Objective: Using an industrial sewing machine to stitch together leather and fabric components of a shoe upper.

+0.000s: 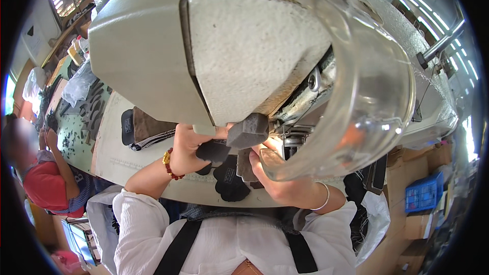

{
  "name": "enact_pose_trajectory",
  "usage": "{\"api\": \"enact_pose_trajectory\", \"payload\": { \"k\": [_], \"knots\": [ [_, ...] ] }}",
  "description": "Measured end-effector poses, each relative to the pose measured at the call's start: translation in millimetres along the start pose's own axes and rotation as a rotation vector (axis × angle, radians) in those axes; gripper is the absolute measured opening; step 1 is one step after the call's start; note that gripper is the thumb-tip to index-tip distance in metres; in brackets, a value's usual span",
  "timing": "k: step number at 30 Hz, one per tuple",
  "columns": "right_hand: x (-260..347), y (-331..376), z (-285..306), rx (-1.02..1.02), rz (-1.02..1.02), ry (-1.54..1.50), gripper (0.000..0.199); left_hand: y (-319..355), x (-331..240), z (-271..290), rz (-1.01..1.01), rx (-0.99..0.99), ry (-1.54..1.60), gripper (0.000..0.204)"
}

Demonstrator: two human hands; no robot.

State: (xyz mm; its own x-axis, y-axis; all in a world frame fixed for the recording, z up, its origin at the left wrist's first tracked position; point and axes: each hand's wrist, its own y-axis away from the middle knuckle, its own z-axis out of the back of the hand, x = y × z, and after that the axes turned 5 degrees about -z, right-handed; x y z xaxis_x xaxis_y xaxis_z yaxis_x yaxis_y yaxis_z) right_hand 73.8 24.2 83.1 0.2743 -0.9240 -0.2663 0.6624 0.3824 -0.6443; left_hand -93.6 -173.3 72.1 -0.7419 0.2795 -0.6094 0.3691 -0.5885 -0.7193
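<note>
Both hands, left hand [189,145] and right hand [277,178], grip dark fabric pieces [224,150] under the sewing machine [239,46].

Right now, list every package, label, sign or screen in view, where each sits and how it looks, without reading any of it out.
Small white printed label: on the dark sole-shaped fabric piece, just below the left hand.
White label: on a black rectangular block, left on the white worktable.
Brown cardboard boxes: stacked at the right.
Blue slotted plastic crate: among those boxes.
No screens or signs show.
</note>
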Motion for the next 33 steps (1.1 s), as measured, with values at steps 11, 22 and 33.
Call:
{"api": "enact_pose_trajectory", "payload": {
  "k": [11, 22, 33],
  "knots": [
    [-5.1, 1.5, 2.7, 0.068, 0.12, 0.033, 0.027, 6.2, 3.7, 5.8, -0.468, 0.261, -0.584, 0.03],
    [-11.7, -7.2, 6.8, -0.019, 0.355, 0.134, 0.018, 2.8, -2.2, 5.2, -0.533, 0.285, -0.699, 0.015],
    [12.4, 55.9, -78.9, -0.097, -0.144, -0.358, 0.026, 25.1, 28.5, -6.9, -0.305, 0.216, -0.558, 0.046]
  ]
}}
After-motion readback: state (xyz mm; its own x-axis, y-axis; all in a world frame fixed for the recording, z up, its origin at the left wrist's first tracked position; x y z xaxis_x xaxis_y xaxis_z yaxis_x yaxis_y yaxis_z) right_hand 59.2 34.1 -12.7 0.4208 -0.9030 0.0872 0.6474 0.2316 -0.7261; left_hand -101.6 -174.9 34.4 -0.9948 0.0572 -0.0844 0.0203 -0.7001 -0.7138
